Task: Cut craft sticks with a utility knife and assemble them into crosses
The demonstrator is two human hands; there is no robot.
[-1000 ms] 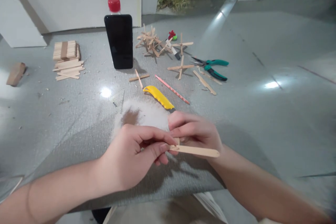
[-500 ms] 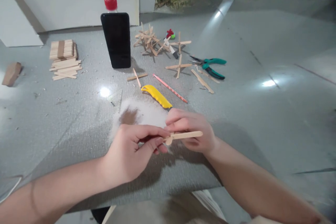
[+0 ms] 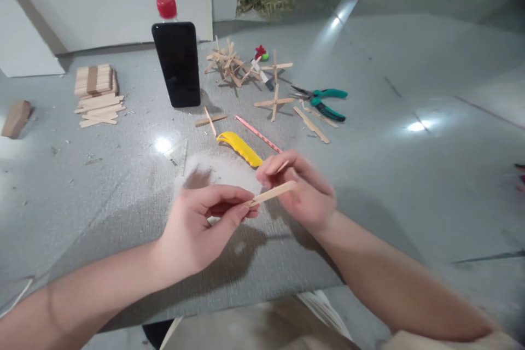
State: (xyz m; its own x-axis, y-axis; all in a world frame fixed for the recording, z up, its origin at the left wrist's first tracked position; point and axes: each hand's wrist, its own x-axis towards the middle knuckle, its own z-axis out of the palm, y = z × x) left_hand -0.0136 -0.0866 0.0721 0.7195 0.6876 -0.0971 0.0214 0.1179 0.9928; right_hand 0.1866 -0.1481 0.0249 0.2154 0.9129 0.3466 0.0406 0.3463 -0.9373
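Observation:
My left hand (image 3: 205, 224) pinches a wooden craft stick (image 3: 274, 192) between thumb and fingers; the stick slants up to the right, with a dark mark near the fingertips. Its free end reaches in front of the palm of my right hand (image 3: 301, 188). The fingers of that hand are curled, and a short light stick tip (image 3: 283, 166) shows among them; the rest of that piece is hidden. Just beyond my hands lie a yellow utility knife (image 3: 240, 147), a red pencil (image 3: 258, 134) and a patch of white powder (image 3: 225, 170).
A black phone (image 3: 177, 65) leans on a red-capped bottle (image 3: 167, 6). Bundled craft sticks (image 3: 93, 80) lie left. Crossed sticks (image 3: 274, 103), a tangled stick pile (image 3: 227, 63), teal pliers (image 3: 328, 101) and a clear set square (image 3: 178, 153) lie around. A brown block (image 3: 16, 118) sits far left.
My right hand has turned and drawn slightly away from my left fingertips, its palm now more visible. The stick in my left hand has tilted upward at its right end.

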